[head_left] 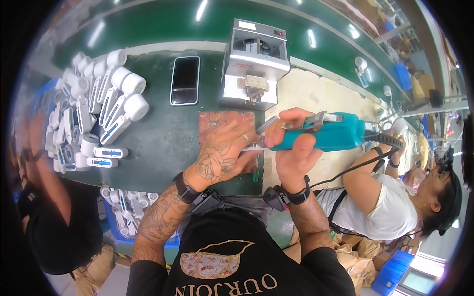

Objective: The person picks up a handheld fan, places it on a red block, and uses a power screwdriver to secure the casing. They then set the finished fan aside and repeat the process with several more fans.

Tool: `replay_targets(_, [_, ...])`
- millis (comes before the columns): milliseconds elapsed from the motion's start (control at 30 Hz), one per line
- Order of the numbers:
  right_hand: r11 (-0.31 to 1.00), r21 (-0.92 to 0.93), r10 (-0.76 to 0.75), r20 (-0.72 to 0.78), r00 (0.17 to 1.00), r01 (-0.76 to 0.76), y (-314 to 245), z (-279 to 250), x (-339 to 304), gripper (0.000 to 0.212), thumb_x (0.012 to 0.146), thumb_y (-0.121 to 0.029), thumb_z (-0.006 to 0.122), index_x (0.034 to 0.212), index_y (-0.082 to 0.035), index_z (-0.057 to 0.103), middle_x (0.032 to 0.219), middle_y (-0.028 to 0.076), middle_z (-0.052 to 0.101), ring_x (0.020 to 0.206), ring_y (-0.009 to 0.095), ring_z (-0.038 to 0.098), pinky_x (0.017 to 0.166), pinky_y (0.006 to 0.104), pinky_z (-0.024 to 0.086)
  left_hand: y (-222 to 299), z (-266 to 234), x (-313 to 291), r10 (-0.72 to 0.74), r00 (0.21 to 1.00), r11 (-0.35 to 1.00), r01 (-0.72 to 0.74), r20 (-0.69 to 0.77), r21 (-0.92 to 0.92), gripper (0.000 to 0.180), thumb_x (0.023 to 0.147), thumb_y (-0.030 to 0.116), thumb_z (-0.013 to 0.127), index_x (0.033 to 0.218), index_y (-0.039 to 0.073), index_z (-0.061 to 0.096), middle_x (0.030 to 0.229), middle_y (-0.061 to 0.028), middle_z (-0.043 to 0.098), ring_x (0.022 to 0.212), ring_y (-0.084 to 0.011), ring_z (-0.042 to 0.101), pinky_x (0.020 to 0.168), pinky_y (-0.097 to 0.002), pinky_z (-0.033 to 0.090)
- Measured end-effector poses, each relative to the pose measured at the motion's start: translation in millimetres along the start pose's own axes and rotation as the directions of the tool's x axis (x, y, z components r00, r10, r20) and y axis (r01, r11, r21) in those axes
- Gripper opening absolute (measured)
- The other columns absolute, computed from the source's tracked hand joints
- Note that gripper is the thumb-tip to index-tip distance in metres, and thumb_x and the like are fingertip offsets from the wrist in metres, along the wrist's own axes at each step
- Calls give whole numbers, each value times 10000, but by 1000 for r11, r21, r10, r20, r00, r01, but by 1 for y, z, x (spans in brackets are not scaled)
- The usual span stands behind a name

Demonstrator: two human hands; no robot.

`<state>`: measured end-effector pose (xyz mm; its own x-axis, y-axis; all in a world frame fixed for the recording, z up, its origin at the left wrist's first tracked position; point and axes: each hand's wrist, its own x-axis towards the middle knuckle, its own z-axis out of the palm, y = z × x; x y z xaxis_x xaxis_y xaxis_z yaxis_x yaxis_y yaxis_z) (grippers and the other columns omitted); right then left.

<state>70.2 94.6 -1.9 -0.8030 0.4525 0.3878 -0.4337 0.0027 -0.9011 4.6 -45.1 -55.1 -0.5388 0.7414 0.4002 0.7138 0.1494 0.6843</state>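
Observation:
My right hand (pixel 299 159) is wrapped around a teal corded electric screwdriver (pixel 344 132) with a metal lever on its side. The tool lies nearly level, its tip end pointing left toward my other hand. Over a worn red mat (pixel 209 120), my left hand (pixel 217 154) has its fingers closed on a small white plastic piece (pixel 254 146), mostly hidden under them. The tool's tip meets the area of that piece, but contact cannot be made out. A green-handled tool (pixel 256 170) rests by the mat's lower right edge.
A metal bench machine (pixel 254 66) stands beyond the mat, beside a phone (pixel 185 81). White round-headed handheld devices (pixel 118 111) are heaped on the left. A blue bin (pixel 112 222) below holds more. The black cord (pixel 340 172) trails right. Co-workers (pixel 380 200) sit on both sides.

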Motion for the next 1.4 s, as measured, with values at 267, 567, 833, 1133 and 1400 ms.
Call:
replay_targets(267, [994, -53, -99, -78, 992, 95, 6, 14, 57, 650, 915, -594, 601, 1040, 43, 580, 675, 67, 546, 591, 174, 557, 547, 300, 446, -9, -19, 12, -64, 998, 989, 61, 17, 135, 339, 860, 313, 699, 1119, 95, 679, 1066, -56, 618, 986, -274, 546, 871, -390, 434])
replay_targets(567, [993, -16, -121, 13, 993, 121, 45, 22, 85, 387, 977, -372, 614, 952, 10, 553, 669, 61, 550, 580, 169, 554, 543, 300, 454, -15, -17, 4, -12, 994, 992, -2, 112, 124, 433, 905, 344, 616, 1225, 53, 610, 1166, -118, 590, 1079, -306, 533, 981, -450, 395])
replay_targets(833, [998, -67, -6, -3, 1000, 6, 19, 12, 54, 454, 970, -428, 602, 977, 24, 554, 657, 69, 536, 567, 180, 541, 531, 307, 448, -20, -11, 2, -17, 1000, 993, 16, 2, 120, 409, 854, 331, 698, 1181, 87, 660, 1157, -68, 634, 1013, -274, 560, 915, -410, 417])
replay_targets(1133, [997, -54, 45, -19, 999, -45, 19, 0, 36, 553, 923, -499, 646, 991, 43, 554, 648, 78, 533, 569, 185, 539, 550, 318, 446, -19, -13, 2, -41, 997, 992, 33, 59, 119, 427, 856, 347, 691, 1210, 111, 658, 1190, -74, 624, 1039, -277, 555, 929, -428, 408])
replay_targets(1400, [996, -12, 92, 22, 995, -92, 29, 0, 34, 492, 935, -455, 646, 937, 21, 519, 660, 78, 517, 571, 184, 516, 542, 327, 442, -15, -14, 3, -33, 996, 977, 14, 85, 212, 418, 910, 354, 609, 1209, 61, 620, 1147, -109, 588, 1050, -308, 535, 938, -458, 424])
